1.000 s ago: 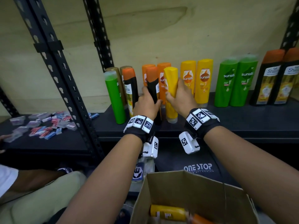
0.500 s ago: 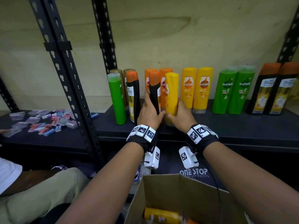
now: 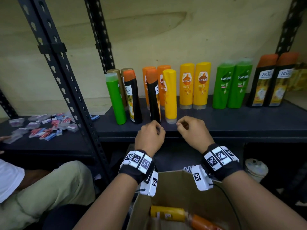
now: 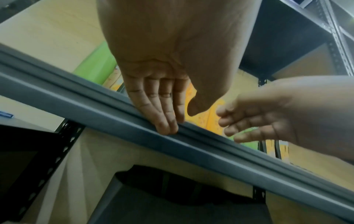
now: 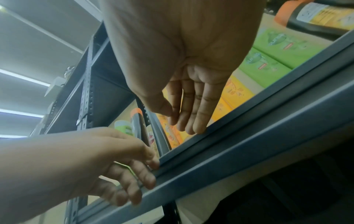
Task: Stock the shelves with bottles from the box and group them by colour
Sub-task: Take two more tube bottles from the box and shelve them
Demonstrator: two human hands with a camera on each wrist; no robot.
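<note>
The dark grey metal shelf [image 3: 232,123] has a proper rainbow going; two bright green plastic bottles with white lettering [image 3: 231,85] next to two yellow plastic bottles with orange logos [image 3: 195,85]; a plain yellow bottle with a clear cap [image 3: 170,95] out front; a black bottle with an orange top [image 3: 153,97] beside it, and two more black orange-topped bottles with yellow-and-white labels [image 3: 272,80] far right; the black fabric wristbands carrying black-and-white square-code tags [image 3: 137,161] look pixelated; the brown cardboard box [image 3: 181,193] holds a mustard-yellow bottle [image 3: 167,213]; the scattered small packets [image 3: 43,127] are red, blue and pale grey.
</note>
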